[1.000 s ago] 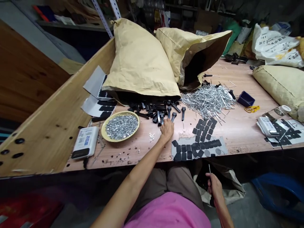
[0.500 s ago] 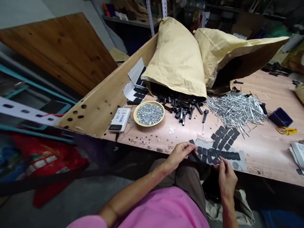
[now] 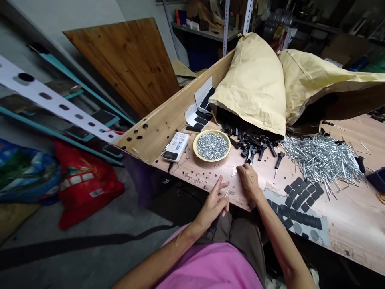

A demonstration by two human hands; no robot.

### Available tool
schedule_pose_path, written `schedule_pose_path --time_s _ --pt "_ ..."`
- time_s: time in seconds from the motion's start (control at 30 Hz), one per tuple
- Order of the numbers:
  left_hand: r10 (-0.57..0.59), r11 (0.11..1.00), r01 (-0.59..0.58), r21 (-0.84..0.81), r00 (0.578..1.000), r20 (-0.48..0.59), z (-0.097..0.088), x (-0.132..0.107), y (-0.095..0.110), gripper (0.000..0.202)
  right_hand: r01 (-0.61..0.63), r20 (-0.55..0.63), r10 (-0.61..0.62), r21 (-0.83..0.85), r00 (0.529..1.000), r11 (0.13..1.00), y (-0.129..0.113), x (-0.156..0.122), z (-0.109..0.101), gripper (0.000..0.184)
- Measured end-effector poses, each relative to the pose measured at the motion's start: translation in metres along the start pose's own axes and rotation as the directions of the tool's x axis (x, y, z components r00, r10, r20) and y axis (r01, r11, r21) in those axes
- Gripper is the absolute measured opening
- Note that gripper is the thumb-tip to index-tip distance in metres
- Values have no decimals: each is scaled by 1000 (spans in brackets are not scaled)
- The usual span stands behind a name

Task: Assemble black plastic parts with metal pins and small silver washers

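Note:
My left hand [image 3: 214,204] is held over the front edge of the bench, its fingers curled around a thin silver metal pin [image 3: 227,190] that points upward. Whatever else sits in that palm is hidden. My right hand [image 3: 248,179] reaches down to the bench top with its fingers together, right beside a few small silver washers [image 3: 234,171]. Its fingertips are partly hidden, so what they pinch does not show. Behind the hands stands a yellow bowl [image 3: 195,153] full of small silver pieces. Black plastic parts [image 3: 262,151] lie just beyond my right hand.
Two tan paper sacks [image 3: 252,80] lie at the back. A heap of metal pins [image 3: 325,158] lies to the right, near rows of black pads [image 3: 303,194] partly on a grey sheet [image 3: 323,237]. A white box-shaped device [image 3: 177,146] stands left of the bowl, by the wooden side board [image 3: 168,124].
Both hands have left the black pads and moved left. The right hand has gone down beside the washers, while the left now shows a metal pin. The view has swung left.

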State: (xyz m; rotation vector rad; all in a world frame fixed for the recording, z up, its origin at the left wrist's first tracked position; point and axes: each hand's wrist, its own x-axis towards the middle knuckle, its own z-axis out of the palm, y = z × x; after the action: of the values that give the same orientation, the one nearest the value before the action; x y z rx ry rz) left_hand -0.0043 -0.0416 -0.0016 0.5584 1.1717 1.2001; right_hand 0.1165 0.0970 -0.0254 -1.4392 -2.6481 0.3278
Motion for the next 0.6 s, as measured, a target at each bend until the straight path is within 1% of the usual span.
schedule_pose_path --time_s 0.03,0.1,0.13,0.17,0.2,0.27,0.37,0.47,0.53,0.6 --pt "-83 995 84 -52 996 25 -1 4 2 66 8 10 -8 -23 1000 1000 1 1 0 25" --pt "-253 953 261 -156 965 68 -2 13 7 45 14 27 -12 -61 1000 998 2 1 1 25" --pt "-321 922 329 -203 944 71 -1 17 9 34 15 34 -12 -79 999 997 3 1 1 24" --pt "-369 895 372 -245 927 62 -1 20 11 25 19 40 -15 -95 999 995 3 1 1 24" --pt "-391 877 387 -284 919 44 1 23 14 19 29 44 -24 -117 999 993 3 1 0 23" --pt "-409 854 392 -343 912 23 3 26 18 15 69 54 -61 -158 997 985 3 1 -2 23" --pt "-430 822 406 -400 902 32 5 27 22 16 133 88 -119 -188 989 973 2 1 -6 21" --pt "-438 811 413 -414 898 37 4 29 24 19 153 108 -135 -182 985 971 2 3 -8 18" --pt "-421 833 403 -379 906 39 4 31 23 23 136 85 -126 -128 988 982 3 4 -7 17" --pt "-380 870 369 -328 925 31 5 33 23 31 84 24 -84 11 996 996 4 5 -6 15"
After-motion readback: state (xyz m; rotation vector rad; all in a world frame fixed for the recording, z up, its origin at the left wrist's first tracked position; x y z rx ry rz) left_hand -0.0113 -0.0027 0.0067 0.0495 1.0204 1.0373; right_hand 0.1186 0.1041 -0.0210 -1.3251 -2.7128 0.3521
